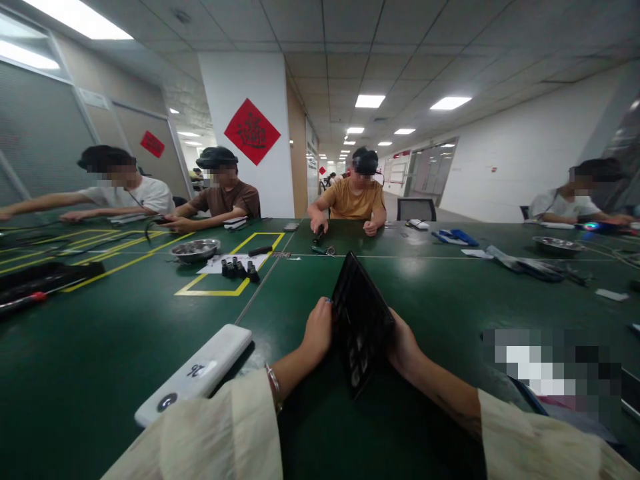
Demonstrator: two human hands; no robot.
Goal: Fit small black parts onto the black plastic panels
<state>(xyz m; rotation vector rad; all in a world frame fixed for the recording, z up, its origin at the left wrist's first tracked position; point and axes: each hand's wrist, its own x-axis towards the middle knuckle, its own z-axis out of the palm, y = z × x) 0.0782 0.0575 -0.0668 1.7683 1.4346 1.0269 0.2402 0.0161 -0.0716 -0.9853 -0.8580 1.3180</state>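
Note:
Between both hands I hold a flat black rectangular panel (359,320), tilted up on edge above the green table (125,333). My left hand (317,331) grips its left edge with fingers curled round it. On the right edge sits my right hand (403,347), fingers wrapped behind the panel. Both forearms wear cream sleeves, and a bracelet circles the left wrist.
A white oblong device (195,373) lies by my left forearm. Farther off are a metal bowl (195,249), small black cylinders (239,269) inside a yellow taped rectangle, and tools at the left edge (30,283). Several people sit round the table.

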